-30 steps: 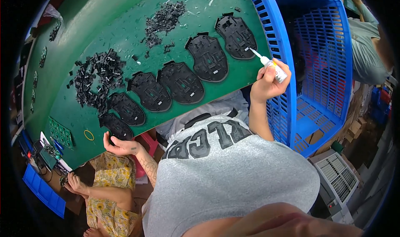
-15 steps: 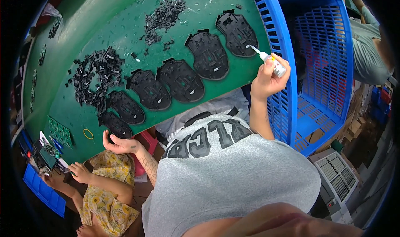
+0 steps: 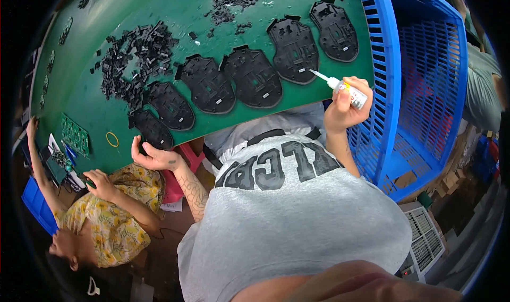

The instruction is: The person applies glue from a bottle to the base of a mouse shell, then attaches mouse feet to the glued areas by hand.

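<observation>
My right hand (image 3: 348, 106) grips a small white squeeze bottle (image 3: 351, 94) with a long thin nozzle. The nozzle tip points left, at the lower end of the second black plastic shell (image 3: 293, 49) from the right, close to its small white rectangle; whether they touch I cannot tell. Several such shells lie in a row along the near table edge, from the rightmost shell (image 3: 334, 30) to the leftmost shell (image 3: 151, 128). My left hand (image 3: 155, 154) rests at the table edge beside the leftmost shell, palm up, fingers loosely bent and apart, with nothing seen in it.
Loose black parts form one pile (image 3: 137, 60) behind the shells and another pile (image 3: 236, 2) farther back on the green table (image 3: 212, 142). A blue plastic crate (image 3: 390, 79) stands right of my right hand. Left are green circuit boards (image 3: 75, 134), a yellow ring (image 3: 112, 139) and a co-worker (image 3: 114, 217).
The bottle's nozzle has gone from the rightmost shell to the one left of it. The whole view has shifted. The co-worker now stretches an arm forward over the table's left edge.
</observation>
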The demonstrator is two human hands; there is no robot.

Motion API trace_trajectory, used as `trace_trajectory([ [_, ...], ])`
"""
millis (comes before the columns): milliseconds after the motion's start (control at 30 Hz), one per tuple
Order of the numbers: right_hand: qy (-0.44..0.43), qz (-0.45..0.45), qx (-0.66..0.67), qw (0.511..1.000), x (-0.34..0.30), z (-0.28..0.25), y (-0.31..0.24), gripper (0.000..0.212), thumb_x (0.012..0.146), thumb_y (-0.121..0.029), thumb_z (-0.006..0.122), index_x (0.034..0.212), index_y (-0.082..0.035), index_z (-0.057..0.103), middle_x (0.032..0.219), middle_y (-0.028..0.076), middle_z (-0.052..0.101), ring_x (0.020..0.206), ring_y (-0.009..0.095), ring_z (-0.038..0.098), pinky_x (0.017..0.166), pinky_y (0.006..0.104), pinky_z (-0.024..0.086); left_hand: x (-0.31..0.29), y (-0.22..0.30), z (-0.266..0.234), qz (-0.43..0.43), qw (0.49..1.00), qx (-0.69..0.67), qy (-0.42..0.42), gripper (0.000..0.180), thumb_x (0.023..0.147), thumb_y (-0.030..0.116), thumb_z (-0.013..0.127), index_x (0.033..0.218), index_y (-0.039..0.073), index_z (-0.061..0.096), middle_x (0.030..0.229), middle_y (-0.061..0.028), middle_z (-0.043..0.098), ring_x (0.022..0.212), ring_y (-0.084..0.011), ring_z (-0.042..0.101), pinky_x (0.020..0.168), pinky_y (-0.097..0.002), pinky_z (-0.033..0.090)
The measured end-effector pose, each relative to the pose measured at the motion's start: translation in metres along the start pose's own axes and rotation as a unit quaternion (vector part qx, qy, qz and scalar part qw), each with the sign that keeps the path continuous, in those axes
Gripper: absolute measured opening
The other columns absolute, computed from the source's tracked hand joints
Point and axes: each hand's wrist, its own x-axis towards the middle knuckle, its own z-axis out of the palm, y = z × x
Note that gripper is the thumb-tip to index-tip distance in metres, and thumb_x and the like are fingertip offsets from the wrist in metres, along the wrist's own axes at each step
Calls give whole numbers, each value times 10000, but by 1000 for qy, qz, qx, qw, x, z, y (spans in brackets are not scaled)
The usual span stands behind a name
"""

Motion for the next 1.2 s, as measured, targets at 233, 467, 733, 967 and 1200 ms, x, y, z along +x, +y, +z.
trace_trajectory([
  [233, -25, 16, -22, 999, 1, 5, -10, 168, 808, -65, 592, 933, 48, 592, 822, 98, 531, 588, 96, 430, 485, 214, 330, 0, -1, -3, 17, 1000, 24, -5, 243, 917, 74, 492, 1105, -45, 591, 1070, -145, 594, 1001, -253, 551, 924, -380, 416],
  [467, -39, 11, -26, 999, 5, 5, -13, 177, 792, -61, 606, 935, 43, 604, 833, 94, 546, 676, 120, 449, 560, 225, 352, 0, 0, -2, 10, 1000, 18, -3, 243, 914, 75, 495, 1102, -45, 593, 1072, -144, 595, 1006, -253, 554, 925, -375, 418],
  [733, -28, -17, 2, 999, 1, 7, -14, 203, 799, -116, 613, 924, 43, 585, 825, 106, 548, 680, 143, 468, 564, 238, 368, -1, 3, -2, -4, 1000, 10, 5, 238, 907, 68, 496, 1095, -41, 593, 1058, -137, 593, 1007, -249, 550, 927, -374, 419],
  [967, -87, -14, 71, 994, -2, 23, -24, 215, 784, -100, 633, 926, 52, 580, 781, 123, 577, 648, 184, 502, 574, 296, 411, 0, 2, -2, 33, 999, 37, 12, 253, 868, 57, 506, 1075, -34, 618, 1020, -130, 632, 988, -252, 550, 921, -377, 409],
  [1200, -173, -29, 95, 980, -5, 25, -24, 190, 718, -12, 658, 893, 35, 603, 738, 117, 599, 598, 181, 532, 543, 287, 432, -2, -5, 0, 40, 999, 20, 27, 261, 853, 63, 499, 1055, -31, 635, 1027, -120, 641, 998, -252, 547, 930, -380, 401],
])
